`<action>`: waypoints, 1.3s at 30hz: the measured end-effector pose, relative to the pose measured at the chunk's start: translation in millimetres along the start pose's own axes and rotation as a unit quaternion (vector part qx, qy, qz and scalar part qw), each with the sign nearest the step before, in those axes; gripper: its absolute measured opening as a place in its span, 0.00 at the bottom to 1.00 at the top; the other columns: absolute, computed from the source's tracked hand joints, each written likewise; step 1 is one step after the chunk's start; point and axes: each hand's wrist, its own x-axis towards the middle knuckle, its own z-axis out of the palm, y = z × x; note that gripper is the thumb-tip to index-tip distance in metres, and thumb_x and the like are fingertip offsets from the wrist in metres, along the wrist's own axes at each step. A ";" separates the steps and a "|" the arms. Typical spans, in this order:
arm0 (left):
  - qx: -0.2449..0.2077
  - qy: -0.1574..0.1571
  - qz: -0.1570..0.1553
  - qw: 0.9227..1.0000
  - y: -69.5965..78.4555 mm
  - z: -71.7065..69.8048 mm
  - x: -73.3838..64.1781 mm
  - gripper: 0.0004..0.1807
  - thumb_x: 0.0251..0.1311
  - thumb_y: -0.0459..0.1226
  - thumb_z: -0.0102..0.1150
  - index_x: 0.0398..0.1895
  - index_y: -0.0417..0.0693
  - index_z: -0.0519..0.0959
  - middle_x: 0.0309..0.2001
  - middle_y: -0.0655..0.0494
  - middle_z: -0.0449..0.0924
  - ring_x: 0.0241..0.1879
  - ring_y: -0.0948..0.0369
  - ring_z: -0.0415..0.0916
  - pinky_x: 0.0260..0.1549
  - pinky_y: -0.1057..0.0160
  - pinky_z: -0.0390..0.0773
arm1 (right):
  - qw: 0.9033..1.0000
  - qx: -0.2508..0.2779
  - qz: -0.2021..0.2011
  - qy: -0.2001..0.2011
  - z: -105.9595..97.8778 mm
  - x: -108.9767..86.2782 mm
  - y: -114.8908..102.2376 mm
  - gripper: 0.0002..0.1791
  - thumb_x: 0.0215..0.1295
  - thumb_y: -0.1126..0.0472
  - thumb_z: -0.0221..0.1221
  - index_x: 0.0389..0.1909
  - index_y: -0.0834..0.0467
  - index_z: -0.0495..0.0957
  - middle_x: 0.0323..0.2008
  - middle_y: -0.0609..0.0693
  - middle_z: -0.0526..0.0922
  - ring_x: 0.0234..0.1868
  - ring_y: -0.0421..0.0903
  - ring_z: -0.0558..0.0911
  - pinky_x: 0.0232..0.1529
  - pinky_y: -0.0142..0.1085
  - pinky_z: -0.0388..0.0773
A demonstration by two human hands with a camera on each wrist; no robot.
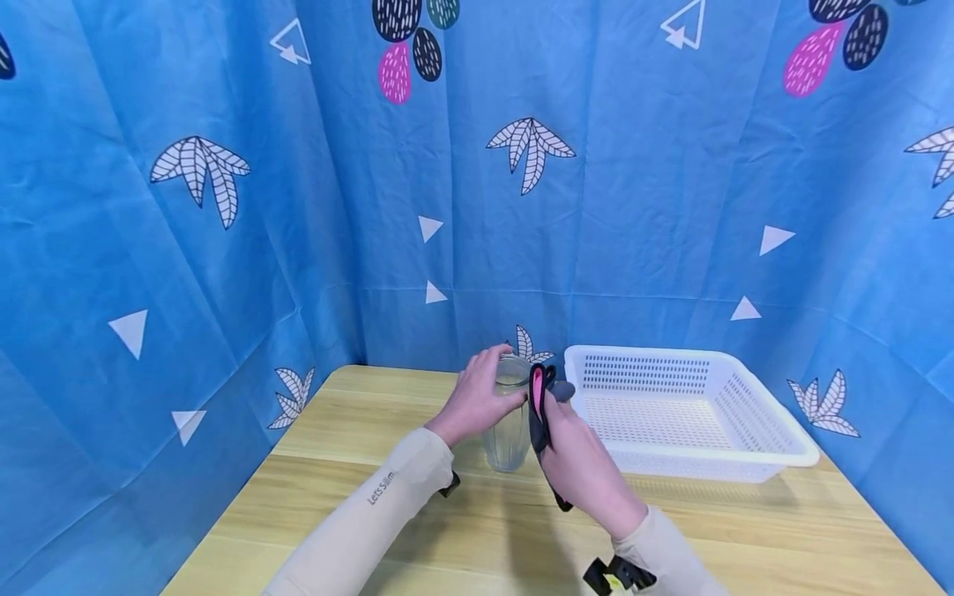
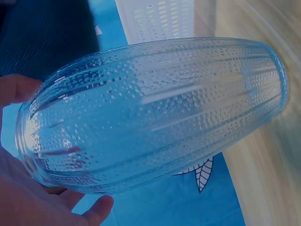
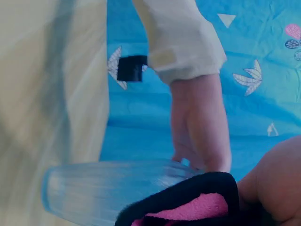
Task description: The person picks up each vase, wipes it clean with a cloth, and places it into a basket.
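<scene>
A tall clear glass vase (image 1: pixel 507 443) with ribbed, dimpled sides stands upright on the wooden table. My left hand (image 1: pixel 480 399) grips it near the top, thumb and fingers curled around the rim. In the left wrist view the vase (image 2: pixel 155 113) fills most of the picture, and its inside looks empty. Just right of its mouth, my right hand (image 1: pixel 585 455) holds a folded black cloth-like item (image 1: pixel 537 414) with a pink lining. Its pink lining (image 3: pixel 207 208) looks fleecy in the right wrist view. The item's exact kind cannot be told, and my right fingertips are mostly hidden.
A white perforated plastic basket (image 1: pixel 686 459) stands at the back right of the wooden table (image 1: pixel 358 430), close to my right hand. Blue patterned curtain (image 1: pixel 477 165) hangs along the table's back and sides.
</scene>
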 end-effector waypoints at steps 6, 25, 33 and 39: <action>-0.010 -0.013 -0.005 1.000 1.5 0.5 0.4 0.43 0.53 0.48 0.67 0.74 0.55 0.62 0.68 0.53 0.69 0.69 0.52 0.62 0.67 0.44 0.63 | 1.000 -0.013 0.012 -0.002 -2.1 23.7 8.0 0.25 0.67 0.70 0.54 0.65 0.67 0.68 0.43 0.62 0.82 0.45 0.56 0.84 0.41 0.50 0.81; 0.026 0.003 0.004 1.000 -4.5 5.5 -1.0 0.46 0.58 0.62 0.64 0.75 0.55 0.60 0.68 0.52 0.59 0.65 0.53 0.62 0.63 0.45 0.67 | 0.978 0.050 0.126 -0.159 65.3 18.2 63.9 0.13 0.62 0.71 0.52 0.46 0.71 0.75 0.33 0.62 0.82 0.25 0.47 0.80 0.25 0.38 0.77; 0.053 0.026 0.004 0.998 -4.1 7.2 -2.4 0.46 0.55 0.62 0.67 0.73 0.54 0.62 0.61 0.54 0.66 0.60 0.55 0.64 0.58 0.50 0.68 | 0.982 0.048 0.095 -0.155 52.9 -3.8 49.1 0.21 0.60 0.72 0.53 0.55 0.75 0.73 0.37 0.65 0.83 0.26 0.49 0.80 0.24 0.39 0.76; 0.027 0.021 0.009 0.999 -0.8 4.2 -2.9 0.44 0.56 0.55 0.69 0.74 0.54 0.62 0.70 0.55 0.68 0.72 0.52 0.61 0.67 0.44 0.63 | 0.991 0.048 0.078 -0.101 27.8 -13.9 23.4 0.26 0.57 0.75 0.52 0.60 0.73 0.72 0.40 0.64 0.83 0.34 0.50 0.80 0.31 0.40 0.77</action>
